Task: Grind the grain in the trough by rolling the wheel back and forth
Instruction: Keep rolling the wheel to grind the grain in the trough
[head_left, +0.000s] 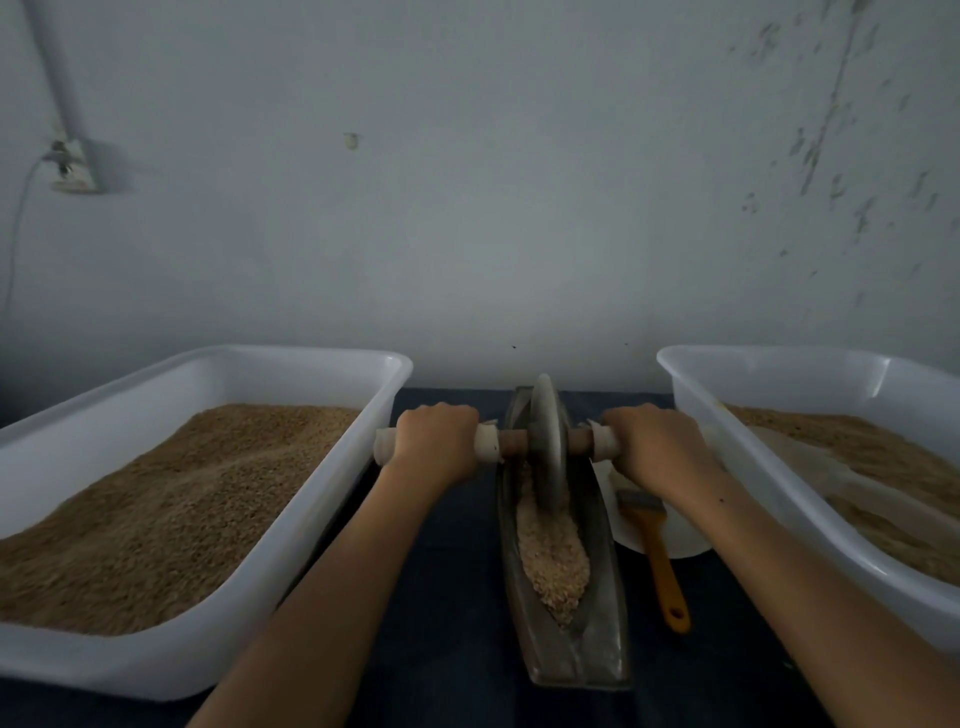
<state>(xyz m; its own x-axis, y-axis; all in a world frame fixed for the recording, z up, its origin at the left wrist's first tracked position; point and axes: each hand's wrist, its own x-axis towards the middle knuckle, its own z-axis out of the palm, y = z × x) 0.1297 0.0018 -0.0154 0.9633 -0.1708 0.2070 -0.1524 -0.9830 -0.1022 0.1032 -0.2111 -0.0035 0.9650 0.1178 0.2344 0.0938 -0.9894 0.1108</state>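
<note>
The left hand and right hand are each curled tight round a cloth-wrapped end of the wooden axle, holding the grey metal grinding wheel upright at the far end of the long, narrow, dark metal trough. The pale crushed grain in the trough's near half looks coarse, so grinding seems under way but unfinished. More brown grain fills the big white plastic tub on the left.

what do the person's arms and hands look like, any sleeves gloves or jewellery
Both forearms are bare right up to the bottom edge of the picture: no sleeves show. The left hand and the right hand wear no gloves, and no rings, watch or bracelets are visible. The right forearm carries a small dark speck. The dim light hides finer detail.
</note>
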